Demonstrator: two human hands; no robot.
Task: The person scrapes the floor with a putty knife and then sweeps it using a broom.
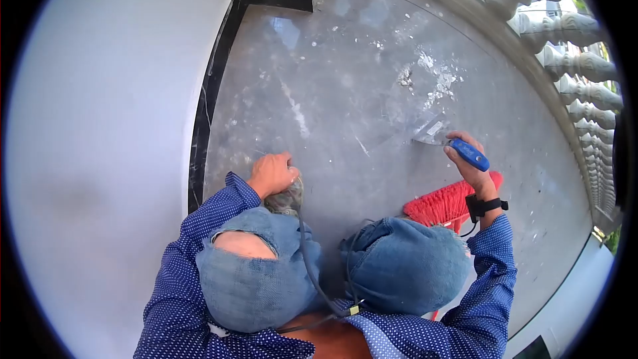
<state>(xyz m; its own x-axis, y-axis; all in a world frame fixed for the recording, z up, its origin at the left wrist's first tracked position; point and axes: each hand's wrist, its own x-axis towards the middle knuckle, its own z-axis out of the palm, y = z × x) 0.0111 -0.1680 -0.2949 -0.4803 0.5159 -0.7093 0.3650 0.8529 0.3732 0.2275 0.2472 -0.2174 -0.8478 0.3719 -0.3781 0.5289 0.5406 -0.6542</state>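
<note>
In my right hand [473,167] is a putty knife [469,153] with a blue handle; my fingers wrap round it. Its wide metal blade points left and lies low at the grey floor, just below a patch of white flakes [435,80]. My left hand [271,175] is curled into a loose fist beside my shoe [287,198], and nothing shows sticking out of it. Both knees, in torn blue jeans [405,262], are bent up close in front of me.
A red-bristled broom [442,201] lies by my right knee, under my forearm. A white wall [113,133] with a black skirting strip [201,119] runs along the left. On the right stands a balustrade [578,63]. A black cable [311,262] hangs between my knees.
</note>
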